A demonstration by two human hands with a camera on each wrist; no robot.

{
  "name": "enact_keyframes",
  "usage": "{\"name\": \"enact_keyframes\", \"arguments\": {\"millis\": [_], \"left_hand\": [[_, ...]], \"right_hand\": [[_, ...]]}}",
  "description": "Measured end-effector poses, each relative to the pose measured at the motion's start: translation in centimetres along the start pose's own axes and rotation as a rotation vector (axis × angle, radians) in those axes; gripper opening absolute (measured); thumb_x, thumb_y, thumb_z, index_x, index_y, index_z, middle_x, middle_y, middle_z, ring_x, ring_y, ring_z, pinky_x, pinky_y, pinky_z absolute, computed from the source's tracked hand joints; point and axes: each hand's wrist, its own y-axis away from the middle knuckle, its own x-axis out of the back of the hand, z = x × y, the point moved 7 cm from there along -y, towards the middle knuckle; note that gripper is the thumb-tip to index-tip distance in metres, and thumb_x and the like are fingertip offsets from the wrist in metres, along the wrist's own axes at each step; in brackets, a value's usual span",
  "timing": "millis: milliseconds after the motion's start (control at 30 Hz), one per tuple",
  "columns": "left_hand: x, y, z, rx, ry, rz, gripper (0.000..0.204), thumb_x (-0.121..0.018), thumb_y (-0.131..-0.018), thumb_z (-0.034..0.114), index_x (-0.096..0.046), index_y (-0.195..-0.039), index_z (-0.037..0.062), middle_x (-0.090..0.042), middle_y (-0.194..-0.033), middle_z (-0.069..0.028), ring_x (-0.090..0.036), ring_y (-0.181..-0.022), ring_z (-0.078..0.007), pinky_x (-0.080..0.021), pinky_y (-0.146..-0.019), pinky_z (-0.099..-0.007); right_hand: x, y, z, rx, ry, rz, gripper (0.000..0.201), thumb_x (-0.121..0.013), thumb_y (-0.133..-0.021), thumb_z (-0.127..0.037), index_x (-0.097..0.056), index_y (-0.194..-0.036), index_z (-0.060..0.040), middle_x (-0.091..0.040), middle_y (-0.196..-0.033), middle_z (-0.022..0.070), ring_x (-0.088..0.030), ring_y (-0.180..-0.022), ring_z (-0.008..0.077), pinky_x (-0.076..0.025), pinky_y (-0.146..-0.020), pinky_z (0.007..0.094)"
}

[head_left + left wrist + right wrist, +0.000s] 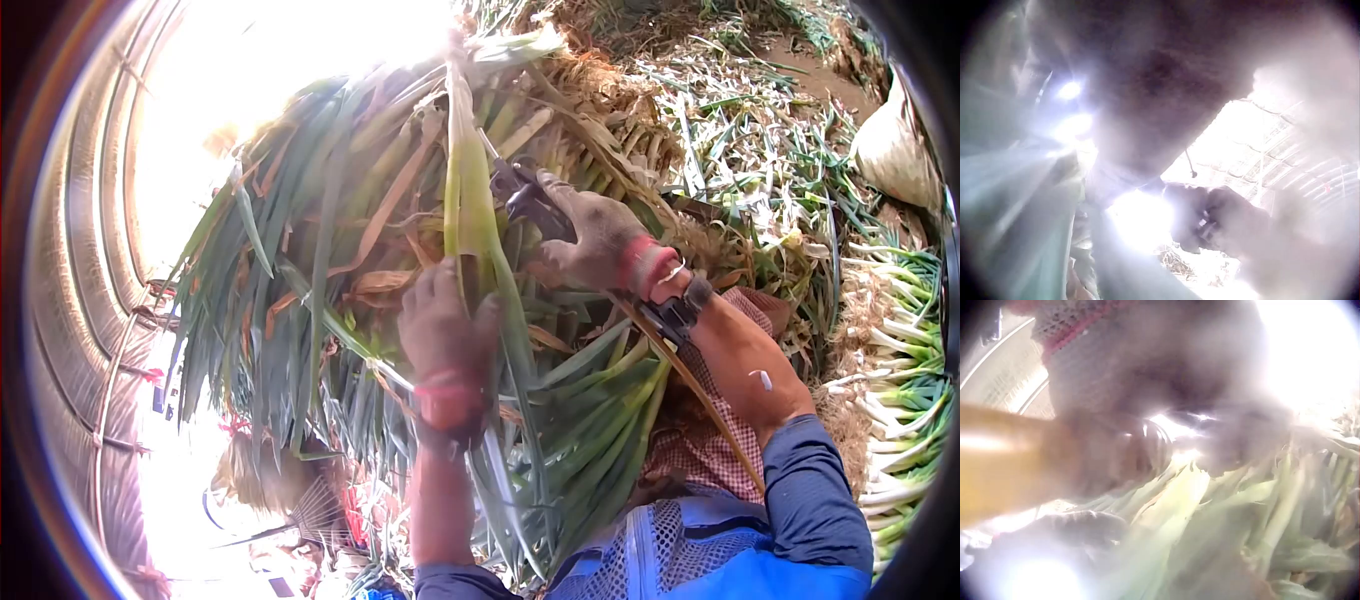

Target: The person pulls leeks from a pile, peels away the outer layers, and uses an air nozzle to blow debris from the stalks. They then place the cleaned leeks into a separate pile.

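2 gloved hands are seen at work on 1 leek [474, 205], which is held lengthwise in front of a big heap [310, 225], pale end up, green leaves hanging down twd the wearer. By the L hand [448, 330] the leek is gripped approx. midway, w/ the stem pinched b/w thumb & fingers. By the R hand [600, 235] a black tool [530, 200] is held, fingers wrapped round it; its thin tip is pointed up & L, just beside the leek's stem. Whether they touch can't be told. A yellowish hose [700, 390] is seen under the R forearm, running down twd the blue vest [685, 550]; in the R wrist cam it's shown close up, w/ a fitting on its end. The L wrist cam is mostly washed out by glare.

Dry & green leaves are mixed in the heap. On the R side, peelings [735, 130] are strewn over the ground, a pale sack [895, 150] is set near the edge, & below it a row of leeks [905, 400] is laid out, white ends inward. A checked cloth [690, 445] is partly hidden by the R arm.
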Motion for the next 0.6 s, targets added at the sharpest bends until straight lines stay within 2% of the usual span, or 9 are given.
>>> {"name": "enact_keyframes", "arguments": {"millis": [100, 133, 167, 233, 300, 367, 400, 567, 600], "left_hand": [[-2.3, -1.6, -2.1, 0.131, 0.131, -0.128, 0.075, -0.090, -0.085, 0.033, -0.063, -0.150, 0.0063, -0.072, -0.136, -0.0189, -0.069, -0.127, -0.0383, -0.055, -0.109, -0.0479], [-2.4, -1.8, -2.1, 0.130, 0.134, -0.128, 0.075, -0.090, -0.085, 0.033, -0.063, -0.150, 0.0063, -0.072, -0.136, -0.0189, -0.069, -0.127, -0.0383, -0.055, -0.109, -0.0479], [-2.6, -1.9, -2.3, 0.178, 0.162, -0.151, 0.076, -0.090, -0.085, 0.031, -0.062, -0.150, 0.0054, -0.073, -0.135, -0.0203, -0.071, -0.122, -0.0406, -0.056, -0.105, -0.0489], [-3.4, -1.9, -2.5, 0.223, 0.190, -0.180, 0.076, -0.090, -0.085, 0.029, -0.061, -0.151, 0.0046, -0.073, -0.134, -0.0216, -0.073, -0.117, -0.0428, -0.058, -0.100, -0.0499], [-4.6, -1.3, -2.8, 0.327, 0.391, -0.248, 0.077, -0.092, -0.082, 0.026, -0.063, -0.150, 0.0052, -0.077, -0.131, -0.0188, -0.074, -0.118, -0.0377, -0.057, -0.106, -0.0463], [-4.1, -0.8, -1.6, 0.306, 0.330, -0.269, 0.077, -0.093, -0.082, 0.026, -0.063, -0.150, 0.0054, -0.076, -0.132, -0.0187, -0.074, -0.119, -0.0377, -0.057, -0.106, -0.0462], [-4.0, -0.7, -0.9, 0.286, 0.269, -0.280, 0.077, -0.093, -0.081, 0.026, -0.063, -0.150, 0.0055, -0.076, -0.133, -0.0187, -0.074, -0.120, -0.0377, -0.057, -0.106, -0.0461], [-4.6, 0.8, -0.5, 0.241, 0.221, -0.293, 0.078, -0.093, -0.081, 0.026, -0.063, -0.150, 0.0071, -0.074, -0.137, -0.0189, -0.073, -0.122, -0.0389, -0.058, -0.105, -0.0468], [-4.6, 1.0, -0.4, 0.247, 0.230, -0.304, 0.078, -0.092, -0.082, 0.026, -0.062, -0.151, 0.0076, -0.073, -0.137, -0.0194, -0.073, -0.122, -0.0396, -0.058, -0.104, -0.0471]], "right_hand": [[-1.2, 2.0, 0.4, -0.049, -0.049, -0.089, 0.090, -0.080, -0.093, -0.026, -0.039, -0.166, 0.0056, -0.075, -0.115, 0.0310, -0.076, -0.108, 0.0421, -0.060, -0.098, 0.0477], [-1.6, 3.7, 0.2, 0.026, -0.074, -0.076, 0.091, -0.080, -0.093, -0.028, -0.038, -0.167, 0.0050, -0.074, -0.117, 0.0305, -0.076, -0.109, 0.0426, -0.059, -0.099, 0.0477], [-1.9, 5.1, -0.1, 0.100, -0.099, -0.062, 0.093, -0.080, -0.093, -0.030, -0.037, -0.168, 0.0044, -0.074, -0.119, 0.0301, -0.075, -0.110, 0.0430, -0.058, -0.100, 0.0477], [-1.8, 7.1, 0.0, 0.056, -0.073, -0.107, 0.095, -0.080, -0.093, -0.032, -0.036, -0.169, 0.0038, -0.073, -0.121, 0.0296, -0.074, -0.111, 0.0434, -0.058, -0.101, 0.0481], [-2.1, 7.4, 0.5, 0.009, -0.051, -0.155, 0.096, -0.081, -0.092, -0.034, -0.035, -0.169, 0.0033, -0.073, -0.123, 0.0291, -0.074, -0.112, 0.0439, -0.057, -0.102, 0.0485], [-1.1, 6.1, 1.8, -0.057, -0.047, -0.049, 0.097, -0.079, -0.093, -0.036, -0.034, -0.170, 0.0023, -0.073, -0.121, 0.0286, -0.072, -0.114, 0.0450, -0.056, -0.104, 0.0490], [-0.9, 5.1, 2.0, -0.003, -0.004, -0.029, 0.095, -0.078, -0.094, -0.036, -0.035, -0.170, 0.0030, -0.074, -0.116, 0.0264, -0.074, -0.107, 0.0421, -0.058, -0.099, 0.0478], [-0.1, -1.6, 2.5, -0.042, -0.036, -0.110, 0.089, -0.074, -0.095, -0.029, -0.037, -0.168, 0.0045, -0.074, -0.102, 0.0192, -0.074, -0.091, 0.0324, -0.059, -0.086, 0.0426], [-0.1, -3.1, 3.3, -0.126, -0.020, -0.117, 0.085, -0.075, -0.094, -0.028, -0.041, -0.167, 0.0006, -0.075, -0.114, 0.0203, -0.075, -0.101, 0.0330, -0.058, -0.094, 0.0436]]}}
